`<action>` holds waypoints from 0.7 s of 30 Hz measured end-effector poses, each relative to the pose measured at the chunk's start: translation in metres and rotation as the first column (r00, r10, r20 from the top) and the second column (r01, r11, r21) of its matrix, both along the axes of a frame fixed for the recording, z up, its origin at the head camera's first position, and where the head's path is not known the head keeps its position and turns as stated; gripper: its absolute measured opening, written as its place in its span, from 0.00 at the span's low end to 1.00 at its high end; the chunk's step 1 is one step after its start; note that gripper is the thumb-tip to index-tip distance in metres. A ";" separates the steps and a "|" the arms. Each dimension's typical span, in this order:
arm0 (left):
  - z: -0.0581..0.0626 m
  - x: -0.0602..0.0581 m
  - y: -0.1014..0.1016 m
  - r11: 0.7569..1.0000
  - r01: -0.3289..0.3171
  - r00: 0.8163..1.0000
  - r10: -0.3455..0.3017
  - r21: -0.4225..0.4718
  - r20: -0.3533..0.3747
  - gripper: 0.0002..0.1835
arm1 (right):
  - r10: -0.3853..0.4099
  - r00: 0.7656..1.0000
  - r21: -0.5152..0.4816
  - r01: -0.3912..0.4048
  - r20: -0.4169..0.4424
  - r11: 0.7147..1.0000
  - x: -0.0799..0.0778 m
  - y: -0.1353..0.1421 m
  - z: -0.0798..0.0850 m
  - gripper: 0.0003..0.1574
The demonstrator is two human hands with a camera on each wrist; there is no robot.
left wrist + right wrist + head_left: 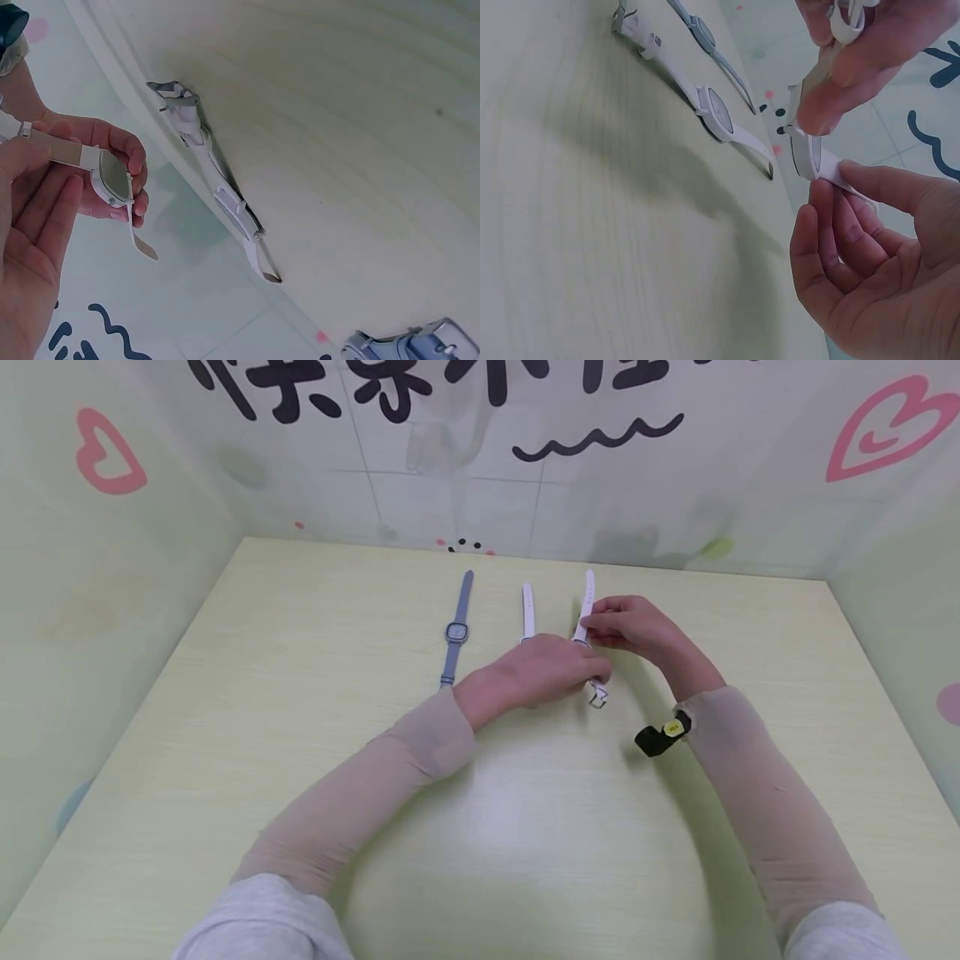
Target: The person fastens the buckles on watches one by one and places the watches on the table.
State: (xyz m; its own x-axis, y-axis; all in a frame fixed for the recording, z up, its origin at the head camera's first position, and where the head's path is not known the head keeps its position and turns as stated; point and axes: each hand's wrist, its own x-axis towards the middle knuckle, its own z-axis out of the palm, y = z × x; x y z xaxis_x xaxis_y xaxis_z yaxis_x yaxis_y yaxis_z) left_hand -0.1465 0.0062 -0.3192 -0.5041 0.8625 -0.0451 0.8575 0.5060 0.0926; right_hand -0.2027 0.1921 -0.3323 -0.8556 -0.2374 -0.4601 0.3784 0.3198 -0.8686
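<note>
In the head view, 2 hands meet right of centre over a pale wooden tabletop (315, 777), grasping the same white watch (587, 606). The left hand (551, 668), reaching in from the lower left of the frame, grips the strap near its buckle end. The right hand (630, 627), entering from the right, pinches the other strap length between thumb and fingers, near the case. The right wrist view shows the case between the 2 hands, right of the frame's centre, and the watch appears raised off the tabletop. In the left wrist view its round dial is in the upper left.

A second white watch (528, 608) lies just left of it in the head view, partly covered by the left hand; the right wrist view shows it stretched out at upper centre. Further left, near the frame's centre, lies a blue-grey watch (456, 632) with a rounded-square case. A black band (655, 742) with a yellow label sits at the right sleeve's cuff. Behind, a pale wall (300, 497) carries black lettering and 2 pink heart outlines, upper left and upper right.
</note>
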 end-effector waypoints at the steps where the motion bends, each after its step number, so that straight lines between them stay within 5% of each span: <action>1: 0.000 0.000 0.000 1.000 0.000 1.000 0.000 0.008 0.002 0.14 | -0.001 1.000 -0.009 0.001 0.001 1.000 0.000 0.000 0.000 0.10; 13: 0.005 0.004 -0.007 0.995 0.007 1.000 -0.009 0.101 0.023 0.11 | -0.030 0.999 -0.114 0.034 0.038 0.993 0.003 0.004 0.006 0.08; 21: 0.006 0.004 -0.008 0.999 -0.018 0.999 0.017 0.027 0.034 0.14 | 0.017 0.999 -0.204 -0.009 0.037 0.979 0.007 0.000 0.008 0.24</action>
